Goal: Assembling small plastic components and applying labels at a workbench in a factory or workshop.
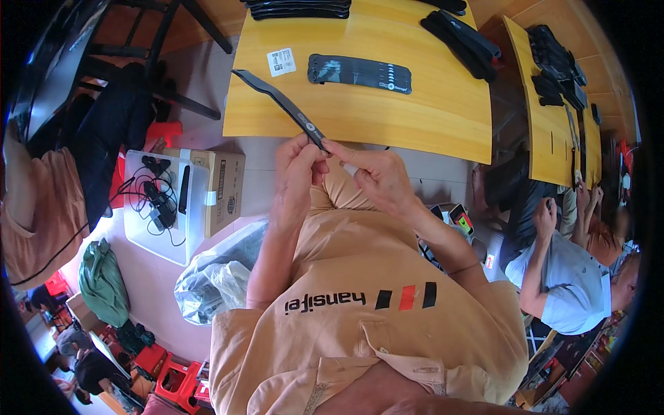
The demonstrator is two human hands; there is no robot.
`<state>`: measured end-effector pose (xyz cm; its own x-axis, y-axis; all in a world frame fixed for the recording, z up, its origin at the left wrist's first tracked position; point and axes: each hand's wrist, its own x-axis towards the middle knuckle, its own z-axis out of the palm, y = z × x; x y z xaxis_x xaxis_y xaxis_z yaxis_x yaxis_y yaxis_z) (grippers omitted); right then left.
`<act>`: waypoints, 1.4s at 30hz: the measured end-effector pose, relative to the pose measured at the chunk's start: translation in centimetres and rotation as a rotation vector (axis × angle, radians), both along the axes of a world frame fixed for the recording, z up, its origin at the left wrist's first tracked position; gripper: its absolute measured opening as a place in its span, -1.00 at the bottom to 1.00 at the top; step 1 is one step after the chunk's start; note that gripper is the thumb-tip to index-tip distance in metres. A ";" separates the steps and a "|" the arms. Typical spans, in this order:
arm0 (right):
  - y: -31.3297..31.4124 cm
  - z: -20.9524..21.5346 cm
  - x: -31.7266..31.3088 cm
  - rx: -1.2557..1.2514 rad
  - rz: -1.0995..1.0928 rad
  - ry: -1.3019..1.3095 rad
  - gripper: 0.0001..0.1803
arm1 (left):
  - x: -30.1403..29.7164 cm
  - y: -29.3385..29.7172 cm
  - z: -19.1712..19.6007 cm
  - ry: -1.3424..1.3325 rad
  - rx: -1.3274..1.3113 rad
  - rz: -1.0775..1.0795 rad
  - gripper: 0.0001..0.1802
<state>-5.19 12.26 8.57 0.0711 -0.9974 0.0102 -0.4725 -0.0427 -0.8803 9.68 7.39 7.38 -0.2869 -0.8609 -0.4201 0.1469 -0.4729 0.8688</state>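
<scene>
A long black strap-like band point(282, 104) slants up and left from my hands, its far end over the table's front edge. My left hand point(297, 166) is closed on the near end of it. My right hand point(380, 173) reaches the same end with its fingertips, pinching there. A small white piece point(351, 168) shows at the right hand's fingers; whether it is tape or a label I cannot tell. Beyond, a flat black printed band point(360, 74) lies on the yellow table point(415, 121). A white label sheet point(281, 62) lies to its left.
Stacked black bands point(297, 8) lie at the table's far edge, more black bands point(462, 45) at its right. On my left stand a clear bin point(149, 238) with cables and a cardboard box point(225, 190). People work at another table point(546, 149) on the right.
</scene>
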 end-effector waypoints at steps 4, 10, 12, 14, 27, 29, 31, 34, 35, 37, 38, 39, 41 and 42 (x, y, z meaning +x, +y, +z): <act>0.1 -0.5 0.1 0.013 -0.028 0.063 -0.48 | 0.0 -0.1 -0.3 0.006 0.027 0.011 -0.92; -0.2 -2.9 0.5 -0.068 -0.062 -0.348 -0.53 | -0.3 -0.1 -0.3 0.024 0.021 0.002 -0.91; -0.3 -2.1 0.1 0.025 -0.041 -0.412 -0.53 | -0.2 -0.1 -0.5 0.016 0.015 -0.001 -0.91; -0.4 -1.8 -0.2 0.117 -0.023 -0.473 -0.53 | -0.3 -0.1 -0.6 0.009 -0.009 -0.014 -0.86; -0.4 -1.1 -0.7 0.344 -0.021 -0.788 -0.60 | -0.6 0.3 -0.1 -0.111 -0.230 -0.054 -0.76; -0.4 -0.5 -1.0 0.410 -0.012 -0.868 -0.61 | -0.6 0.3 0.2 -0.113 -0.280 -0.054 -0.76; -0.4 -0.2 -1.1 0.435 0.019 -0.921 -0.61 | -0.4 0.2 0.4 -0.165 -0.331 -0.076 -0.77; -0.5 0.0 -0.9 0.407 0.040 -0.934 -0.60 | -0.2 0.2 0.2 -0.186 -0.393 -0.083 -0.80; -0.5 0.2 -0.8 0.404 0.035 -0.936 -0.60 | -0.1 0.3 0.1 -0.155 -0.403 -0.065 -0.81; -0.5 0.7 -0.5 0.384 0.006 -0.933 -0.61 | -0.2 0.5 0.2 -0.160 -0.412 -0.061 -0.82; -0.5 0.6 -0.4 0.384 0.004 -0.937 -0.61 | -0.2 0.5 0.4 -0.164 -0.419 -0.051 -0.83; -0.5 0.4 -0.3 0.372 0.004 -0.934 -0.61 | -0.2 0.6 0.5 -0.166 -0.419 -0.053 -0.83; -0.5 0.3 -0.3 0.362 0.004 -0.930 -0.61 | -0.2 0.7 0.7 -0.167 -0.418 -0.046 -0.85; -0.5 0.4 -0.2 0.355 -0.001 -0.912 -0.62 | -0.2 0.7 0.6 -0.168 -0.418 -0.046 -0.85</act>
